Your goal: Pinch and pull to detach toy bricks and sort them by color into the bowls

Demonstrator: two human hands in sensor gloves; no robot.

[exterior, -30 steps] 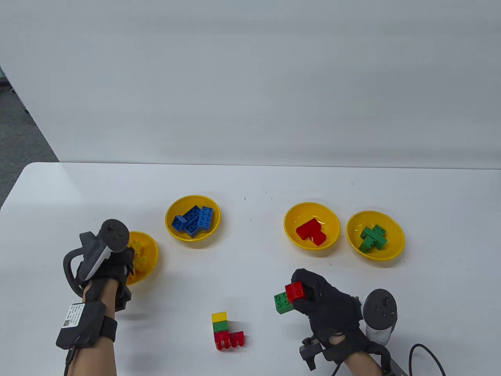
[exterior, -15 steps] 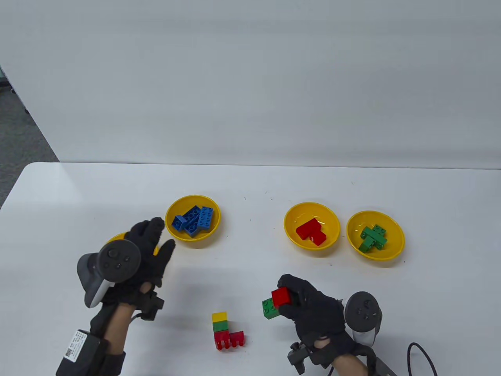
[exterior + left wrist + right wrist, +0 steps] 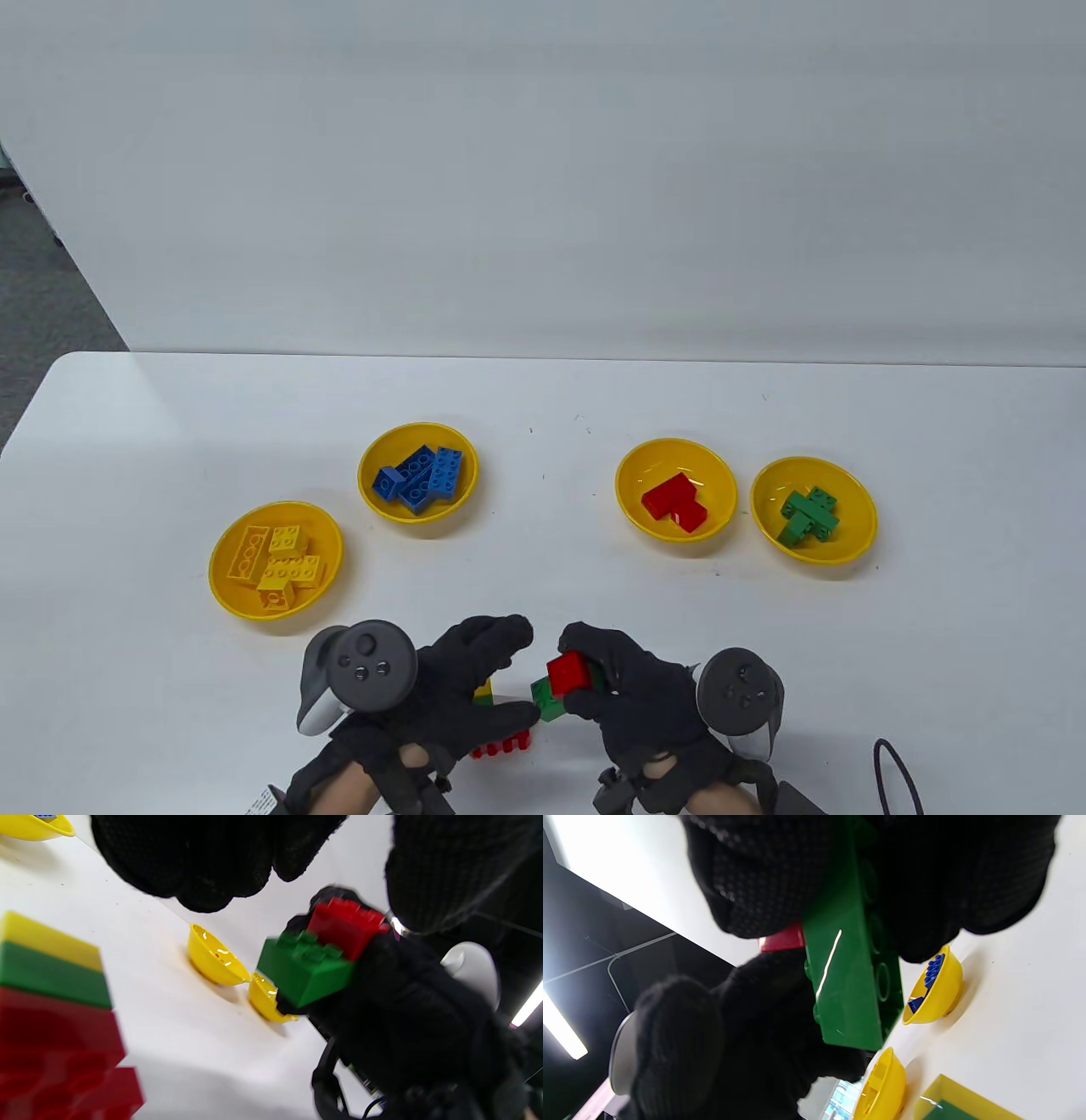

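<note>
Four yellow plastic bowls sit across my white table (image 3: 543, 390): the yellow-brick bowl (image 3: 227, 586) nearest on the left, the blue-brick bowl (image 3: 370, 492) behind it, the red-brick bowl (image 3: 632, 509) and the green-brick bowl (image 3: 853, 543) to the right, each with bricks of its own colour inside.

My right hand (image 3: 636, 696) grips a small joined pair, a red square toy brick (image 3: 567, 673) seated on top of a green toy brick (image 3: 550, 701); the fingers are curled round them and the pair is lifted off the table, near the front edge. In the right wrist view the green brick's underside fills the middle, with glove either side.

My left hand (image 3: 462, 688) is just beside it, fingers spread and mostly straight, holding nothing; its thumb tip lies right at the green brick, though I cannot tell if it touches. Under that hand stands the leftover stack of yellow, green and red bricks (image 3: 51, 1001), mostly hidden from above.
</note>
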